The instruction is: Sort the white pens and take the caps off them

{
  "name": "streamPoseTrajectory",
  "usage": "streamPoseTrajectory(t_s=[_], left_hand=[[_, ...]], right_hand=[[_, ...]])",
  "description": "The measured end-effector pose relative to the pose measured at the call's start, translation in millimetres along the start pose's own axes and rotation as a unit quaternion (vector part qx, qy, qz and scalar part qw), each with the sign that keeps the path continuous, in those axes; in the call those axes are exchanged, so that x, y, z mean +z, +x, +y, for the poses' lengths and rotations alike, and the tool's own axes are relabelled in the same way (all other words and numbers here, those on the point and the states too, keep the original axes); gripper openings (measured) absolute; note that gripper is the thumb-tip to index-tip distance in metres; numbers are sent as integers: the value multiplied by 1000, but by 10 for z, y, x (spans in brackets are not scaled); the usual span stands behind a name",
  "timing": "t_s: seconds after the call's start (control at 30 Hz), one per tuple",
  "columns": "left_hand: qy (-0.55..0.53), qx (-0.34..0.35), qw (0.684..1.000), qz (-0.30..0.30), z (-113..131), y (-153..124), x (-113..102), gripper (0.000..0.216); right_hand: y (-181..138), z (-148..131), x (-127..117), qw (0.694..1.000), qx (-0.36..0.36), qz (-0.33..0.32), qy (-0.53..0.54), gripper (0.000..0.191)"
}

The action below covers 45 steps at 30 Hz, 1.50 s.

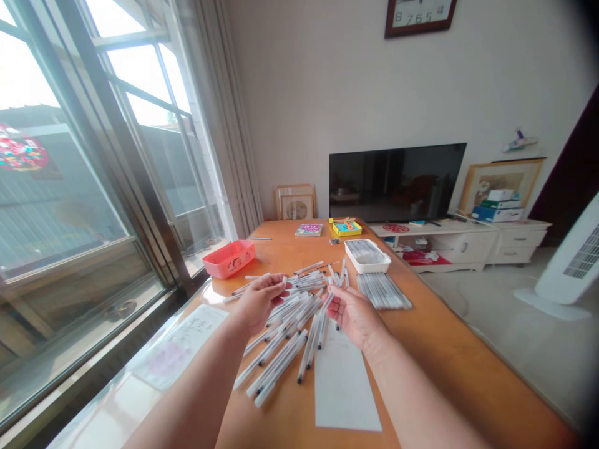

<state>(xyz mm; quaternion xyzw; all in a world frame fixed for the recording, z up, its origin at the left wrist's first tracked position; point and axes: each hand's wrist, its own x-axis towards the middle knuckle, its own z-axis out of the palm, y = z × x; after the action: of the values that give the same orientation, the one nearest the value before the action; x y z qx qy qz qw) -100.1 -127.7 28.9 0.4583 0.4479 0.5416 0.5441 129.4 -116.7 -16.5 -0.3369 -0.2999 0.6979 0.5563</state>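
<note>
Above a loose pile of pens (292, 315), my left hand (262, 302) is closed, thumb and forefinger pinching a small whitish piece (284, 280) that is too small to name surely. My right hand (353, 312) is closed on a pen (328, 299) with a pale barrel, held slanting over the pile's right side. The two hands are a short way apart. The piled pens have whitish see-through barrels and black ends, and point in different directions. Under my right hand lies a white sheet of paper (346, 386). My fingers hide part of what they hold.
A white basket (374, 265) of pens stands at the right, with a neat row of pens (382, 290) before it. A red basket (229, 259) is at the left. Farther back lie a booklet (308, 230) and a yellow box (346, 227). A printed sheet (182, 346) lies left.
</note>
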Motion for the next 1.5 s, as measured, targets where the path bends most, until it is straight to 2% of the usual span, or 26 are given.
streamPoseTrajectory(t_s=[0.1, 0.2, 0.37, 0.5, 0.63, 0.73, 0.8, 0.93, 1.13, 1.27, 1.5], left_hand=[[-64, -36, 997, -32, -50, -247, 168, 31], [-107, -70, 990, -64, -160, -379, 262, 27], [-123, -103, 982, -96, -283, -422, 290, 25], [-108, -110, 982, -107, -284, -433, 289, 26], [-136, -114, 978, -109, -282, -455, 300, 37], [-153, -119, 974, -113, -290, -465, 310, 32], [-156, -123, 975, -102, -294, -465, 315, 25], [-158, -126, 979, -39, -300, -439, 315, 15], [-199, -125, 972, 16, -333, -397, 308, 10], [-206, -126, 970, 25, -355, -408, 320, 11], [-207, -134, 969, 4, -366, -421, 323, 12]], right_hand=[[-26, -51, 28, 999, -24, -15, 27, 25], [-51, -90, 57, 998, -38, -20, 37, 27], [-90, -105, 90, 997, -66, -31, 29, 29], [-105, -94, 104, 996, -79, -28, 5, 30], [-106, -87, 104, 997, -81, -17, 2, 30], [-108, -82, 92, 997, -80, -5, 5, 30], [-112, -80, 86, 997, -78, -2, 4, 30], [-122, -90, 94, 997, -76, -1, 3, 32], [-143, -80, 147, 996, -92, 1, -14, 34], [-191, -39, 218, 993, -111, -13, -48, 35], [-229, 1, 288, 987, -135, -10, -83, 38]])
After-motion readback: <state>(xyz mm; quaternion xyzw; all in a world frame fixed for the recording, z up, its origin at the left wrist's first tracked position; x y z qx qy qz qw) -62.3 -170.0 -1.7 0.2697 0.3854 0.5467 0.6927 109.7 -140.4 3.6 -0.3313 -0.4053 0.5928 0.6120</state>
